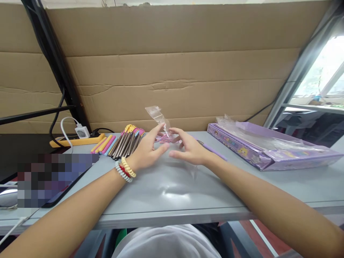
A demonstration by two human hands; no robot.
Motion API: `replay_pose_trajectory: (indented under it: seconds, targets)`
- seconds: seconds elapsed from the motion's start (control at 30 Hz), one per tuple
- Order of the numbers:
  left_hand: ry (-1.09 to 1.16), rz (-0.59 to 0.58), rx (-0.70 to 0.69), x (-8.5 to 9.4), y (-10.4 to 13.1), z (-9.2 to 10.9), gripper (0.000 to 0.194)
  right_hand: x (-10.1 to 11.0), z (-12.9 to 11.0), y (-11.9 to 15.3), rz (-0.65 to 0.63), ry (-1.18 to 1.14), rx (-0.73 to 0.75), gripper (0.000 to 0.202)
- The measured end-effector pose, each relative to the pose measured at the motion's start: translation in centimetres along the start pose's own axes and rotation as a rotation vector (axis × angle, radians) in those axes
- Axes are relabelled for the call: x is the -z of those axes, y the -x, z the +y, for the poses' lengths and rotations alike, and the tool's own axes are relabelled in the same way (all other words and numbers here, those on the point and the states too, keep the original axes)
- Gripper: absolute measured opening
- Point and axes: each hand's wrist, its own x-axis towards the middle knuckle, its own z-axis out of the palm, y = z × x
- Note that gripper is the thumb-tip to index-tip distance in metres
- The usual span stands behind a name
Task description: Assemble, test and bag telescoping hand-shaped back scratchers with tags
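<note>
My left hand [149, 148], with two coiled bands [126, 171] at its wrist, is above the middle of the desk. Its thumb and fingers are apart, the fingertips close beside a clear plastic bag [158, 116]. The bag runs from above these fingertips down to my right hand [189, 148], whose curled fingers hold it; a see-through part hangs below that hand. Small pink pieces [163, 138] lie on the desk behind the hands, partly hidden. A purple pen-like stick [213, 149] lies behind my right wrist. Left of my left hand is a row of pens [126, 143] with colourful tops.
At right lies a purple box [239, 152] with clear plastic on it. A dark tablet-like device [67, 179], partly blurred out, lies at left. Behind it are a yellow power strip [77, 141] and white charger [82, 132]. A cardboard panel [174, 68] closes off the back of the desk [129, 200].
</note>
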Motion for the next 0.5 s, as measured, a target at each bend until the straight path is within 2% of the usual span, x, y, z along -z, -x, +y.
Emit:
replay_pose_trajectory:
  seconds: [0.07,0.13,0.27,0.4,0.5]
  targets:
    - [-0.013,-0.066,-0.071,0.0,0.3,0.0,0.068,-0.2,0.2,0.0,0.037,0.057,0.015,0.076]
    - [-0.014,-0.121,-0.110,0.0,0.3,-0.2,0.075,-0.2,0.5,-0.2,0.082,0.131,0.011,0.071]
    - [-0.034,-0.089,-0.079,0.2,0.2,-0.7,0.085,0.6,1.0,-0.4,0.244,0.301,-0.053,0.062]
    - [-0.131,-0.079,0.022,0.6,0.0,-1.2,0.075,1.4,1.2,-0.6,0.394,0.405,-0.119,0.050]
    - [-0.260,-0.218,-0.002,0.6,0.0,-1.4,0.059,2.3,1.6,-0.7,0.385,0.513,-0.192,0.041]
